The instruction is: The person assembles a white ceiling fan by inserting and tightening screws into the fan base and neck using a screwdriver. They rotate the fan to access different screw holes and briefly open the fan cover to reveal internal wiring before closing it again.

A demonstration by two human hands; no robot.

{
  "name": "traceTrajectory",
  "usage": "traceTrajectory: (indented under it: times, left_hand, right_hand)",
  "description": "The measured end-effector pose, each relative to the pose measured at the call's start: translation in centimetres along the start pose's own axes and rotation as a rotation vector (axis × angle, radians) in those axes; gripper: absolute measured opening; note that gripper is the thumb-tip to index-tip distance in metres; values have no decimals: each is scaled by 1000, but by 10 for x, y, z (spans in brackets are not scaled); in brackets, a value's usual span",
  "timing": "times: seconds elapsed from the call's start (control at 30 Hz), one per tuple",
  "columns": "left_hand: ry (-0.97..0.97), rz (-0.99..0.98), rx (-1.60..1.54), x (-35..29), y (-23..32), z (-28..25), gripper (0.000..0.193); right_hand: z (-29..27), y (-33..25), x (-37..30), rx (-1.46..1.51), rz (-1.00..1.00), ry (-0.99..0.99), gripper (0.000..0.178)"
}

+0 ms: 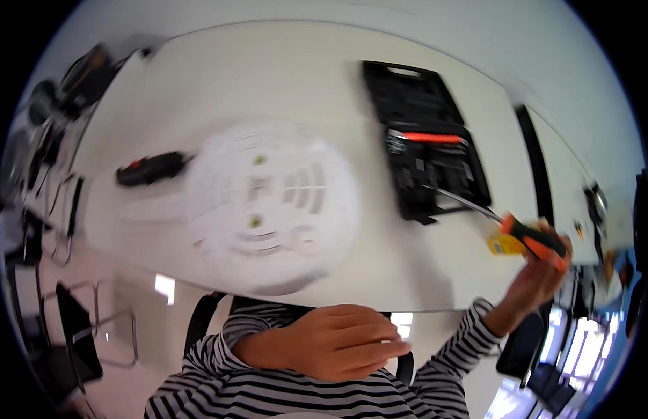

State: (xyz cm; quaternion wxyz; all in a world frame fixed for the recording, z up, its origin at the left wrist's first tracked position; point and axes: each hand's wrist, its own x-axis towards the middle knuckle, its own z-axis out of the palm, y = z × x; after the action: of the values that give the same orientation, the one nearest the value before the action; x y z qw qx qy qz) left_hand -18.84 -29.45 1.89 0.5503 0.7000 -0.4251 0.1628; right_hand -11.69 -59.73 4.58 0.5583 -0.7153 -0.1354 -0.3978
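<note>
My right hand, at the table's right front edge, grips a screwdriver by its dark green and orange handle. Its long metal shaft points up and left, over the open tool case. My left hand is held in front of my body, off the table, with its fingers pressed together; whatever sits at the fingertips, if anything, is too small to name. A large round white disc with curved slots and two yellow-green spots lies left of centre, blurred. Beside the right hand stands a small yellow box, partly hidden.
The black tool case lies open on the white table, holding an orange-red tool and small pieces. Left of the disc rests a black power screwdriver. Chairs stand at the left, and another table at the right.
</note>
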Motion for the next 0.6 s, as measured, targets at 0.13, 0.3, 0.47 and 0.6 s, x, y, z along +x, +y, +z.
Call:
traceTrajectory:
  times: [0.13,0.3,0.47,0.6]
  left_hand:
    - [276,-194,-8,-40,15,-65,35]
    - [208,-275,327,-44,34,-90,31]
    - [303,-260,476,-95,36,-135,15]
    - [416,-603,895,-160,6,-237,36]
  right_hand:
    - [10,-13,-15,592,345,-106,50]
    - [118,-96,-33,438,184,-281,43]
    - [153,-123,-38,690,232,-163,34]
    - [157,-128,-61,556,270,-12,39]
